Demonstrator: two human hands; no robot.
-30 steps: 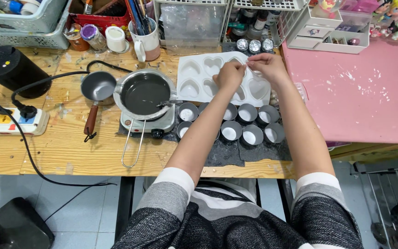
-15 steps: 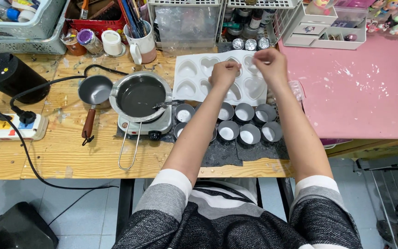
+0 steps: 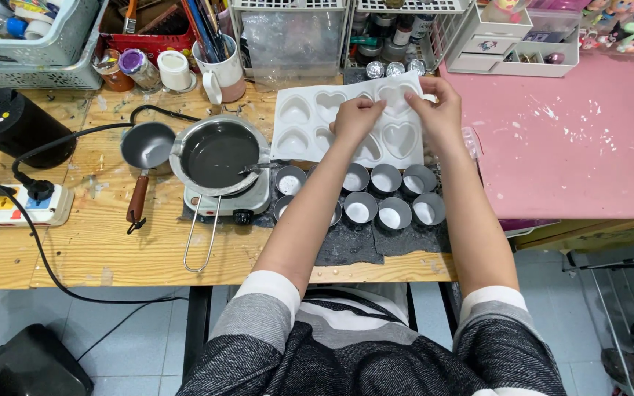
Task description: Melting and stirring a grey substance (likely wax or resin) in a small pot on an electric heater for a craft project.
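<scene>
A white silicone mould (image 3: 310,121) with several heart-shaped cavities lies on the wooden table (image 3: 97,249). My left hand (image 3: 357,117) presses its fingers on the mould near the top middle. My right hand (image 3: 438,110) grips the mould's upper right part, thumb and fingers pinching around a heart cavity. Just below the mould stand several small round metal cups (image 3: 394,214) with white wax in them, on a dark mat (image 3: 350,246).
A steel pot (image 3: 218,154) sits on a small electric hotplate (image 3: 247,202), with a little saucepan (image 3: 147,147) to its left. A power strip (image 3: 1,205), a black cylinder (image 3: 12,125), a mug of tools (image 3: 218,70), baskets and a pink tabletop (image 3: 574,147) surround the work.
Both hands have stayed on the mould's upper right corner; the fingers have shifted slightly, working at the heart cavity. The camera view has tilted a little.
</scene>
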